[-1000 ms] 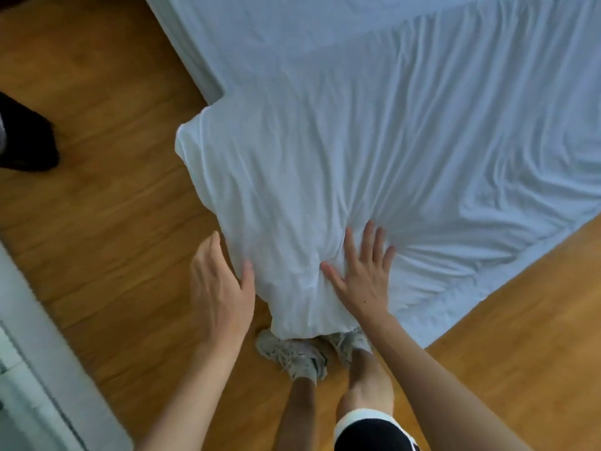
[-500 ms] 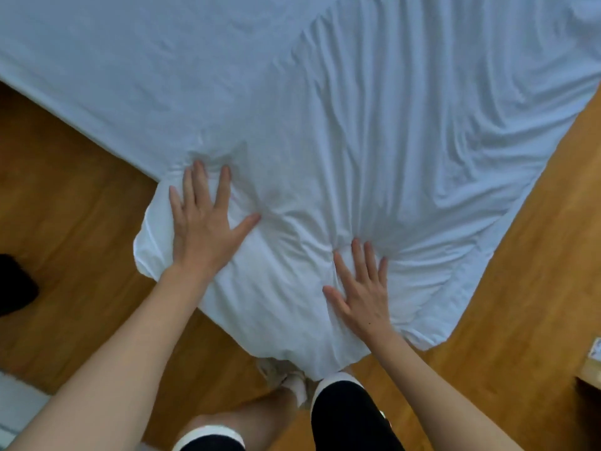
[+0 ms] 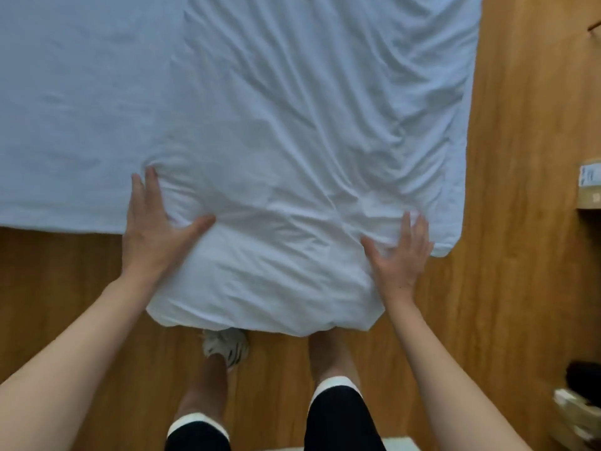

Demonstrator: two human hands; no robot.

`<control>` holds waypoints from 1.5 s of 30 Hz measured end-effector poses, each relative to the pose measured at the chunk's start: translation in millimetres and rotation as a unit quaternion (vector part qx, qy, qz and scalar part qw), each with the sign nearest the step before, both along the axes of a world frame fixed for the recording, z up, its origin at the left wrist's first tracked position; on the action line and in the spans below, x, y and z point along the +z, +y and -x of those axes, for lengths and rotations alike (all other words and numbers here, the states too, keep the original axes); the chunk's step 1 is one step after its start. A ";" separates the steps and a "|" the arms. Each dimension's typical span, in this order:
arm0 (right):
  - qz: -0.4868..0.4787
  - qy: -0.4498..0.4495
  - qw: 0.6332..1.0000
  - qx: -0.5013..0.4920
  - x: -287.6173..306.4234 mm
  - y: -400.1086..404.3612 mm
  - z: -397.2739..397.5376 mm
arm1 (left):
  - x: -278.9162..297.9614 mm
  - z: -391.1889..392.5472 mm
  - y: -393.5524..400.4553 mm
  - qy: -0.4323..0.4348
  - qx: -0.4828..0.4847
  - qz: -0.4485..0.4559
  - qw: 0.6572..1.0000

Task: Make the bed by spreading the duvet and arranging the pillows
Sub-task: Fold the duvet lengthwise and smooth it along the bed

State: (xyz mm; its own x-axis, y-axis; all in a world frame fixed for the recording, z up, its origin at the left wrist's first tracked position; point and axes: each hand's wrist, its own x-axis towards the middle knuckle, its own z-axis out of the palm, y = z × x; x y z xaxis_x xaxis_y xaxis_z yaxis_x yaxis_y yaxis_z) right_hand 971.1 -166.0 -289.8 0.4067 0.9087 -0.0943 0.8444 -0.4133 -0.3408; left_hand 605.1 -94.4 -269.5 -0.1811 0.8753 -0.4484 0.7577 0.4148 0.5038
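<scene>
Both hands are flat on the white duvet [image 3: 292, 131] where it hangs over the near edge of the bed [image 3: 65, 125]. The left hand [image 3: 153, 229] lies with fingers straight and thumb spread wide, pressing the cloth at the duvet's left border, right where the bare sheet begins; the right hand [image 3: 398, 255] has its fingers spread and pressed into the folds near the duvet's near right corner. Neither hand grips anything. The duvet covers only the right part of the bed in view, from the far edge of the picture down to a rounded lobe that overhangs above the person's shoes [image 3: 226, 346]; the left part of the bed shows plain sheet. The step in hand looks like smoothing and drawing the duvet sideways over that uncovered sheet. To do it well, I would keep the palms flat and sweep outward from the middle, so the long creases running up the bed are pushed out rather than bunched, then square the overhang with the near edge. There is open wood floor [image 3: 58, 288] to the left for stepping along the bed; to the right, cardboard boxes [image 3: 590, 187] stand near the bed's right edge and narrow the way. No pillows are in view.
</scene>
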 end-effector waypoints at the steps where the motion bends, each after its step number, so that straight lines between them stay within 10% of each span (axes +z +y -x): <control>1: 0.019 0.020 0.998 -0.048 5.5 -7.6 -2.3 | 0.8 5.5 2.4 -0.020 0.007 0.004 1.000; 6: 0.023 0.302 0.916 -0.264 1.7 -41.1 -16.7 | -4.4 13.3 4.9 -0.066 0.040 -0.001 0.997; 13: -0.021 0.419 0.874 -0.244 -24.7 -45.6 -17.1 | -20.7 19.3 -5.5 -0.108 0.058 -0.006 0.992; 35: 0.023 0.533 0.780 -0.328 -0.9 -32.8 -5.7 | -0.8 29.8 -0.7 -0.115 0.035 0.111 0.986; 45: -0.007 0.429 0.839 -0.335 -10.9 -28.2 0.3 | 10.6 6.6 -9.1 -0.144 0.048 0.055 0.987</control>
State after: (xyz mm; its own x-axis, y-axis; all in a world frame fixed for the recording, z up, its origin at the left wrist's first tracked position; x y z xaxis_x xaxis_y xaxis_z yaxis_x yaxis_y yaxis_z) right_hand 970.8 -194.2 -300.7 0.6146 0.5068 -0.6044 -0.1342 -0.6879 -0.7133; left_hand 598.5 -103.5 -258.9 -0.1122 0.8034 -0.5847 0.5446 0.5419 0.6401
